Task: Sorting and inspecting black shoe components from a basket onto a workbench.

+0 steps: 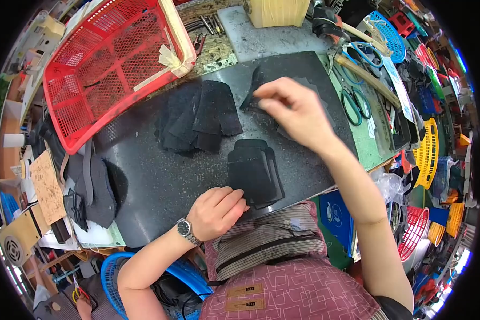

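Note:
My right hand (295, 109) reaches over the dark work board (160, 186), its thumb and forefinger pinched at the edge of a thin black leather-like piece (252, 88) whose edge is raised. Below and left of it, my left hand (217, 212), with a watch at the wrist, rests with curled fingers at the board's near edge. Those fingers lie beside the lower left corner of a small stack of black cut pieces (250, 173); whether anything is in them is hidden. More black pieces (202, 114) lie fanned out in an overlapping pile farther left.
A red plastic basket (114, 58) stands at the back left. Green-handled scissors (356, 105) and a hammer (365, 80) lie to the right of the board. Behind it is a grey stone slab (261, 40). A blue basket (109, 272) stands below the table, near my left arm.

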